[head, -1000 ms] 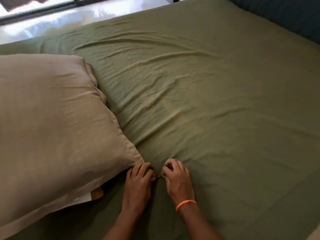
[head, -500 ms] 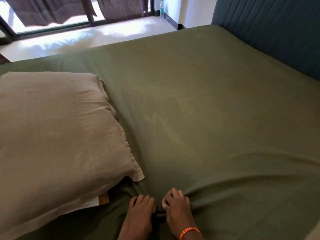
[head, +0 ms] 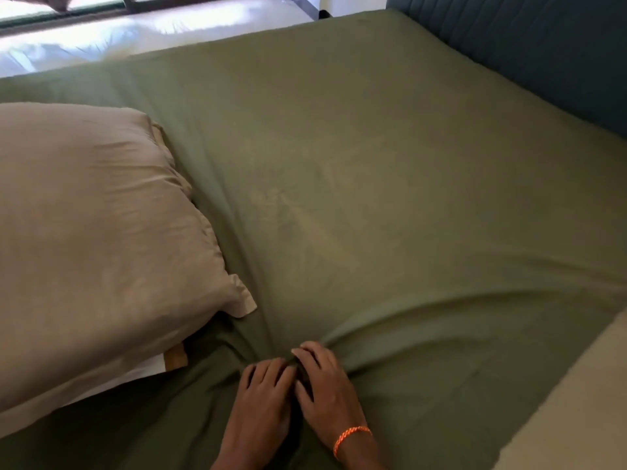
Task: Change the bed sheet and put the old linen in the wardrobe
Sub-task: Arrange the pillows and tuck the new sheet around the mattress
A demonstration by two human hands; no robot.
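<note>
An olive green bed sheet covers the mattress and lies mostly smooth. My left hand and my right hand sit side by side at the near edge, fingers curled into a gathered fold of the sheet. Taut creases fan out from that fold to the right. An orange cord bracelet circles my right wrist. A beige pillow lies on the left of the bed, its corner just beyond my left hand.
A dark blue padded headboard runs along the right side. Bare pale mattress edge shows at the lower right. Beyond the bed lies a sunlit floor and a window frame. A white and tan item peeks from under the pillow.
Both hands drew the gathered sheet toward the near edge, and the wrinkles across the middle of the bed flattened out. The view tilted up, then back down.
</note>
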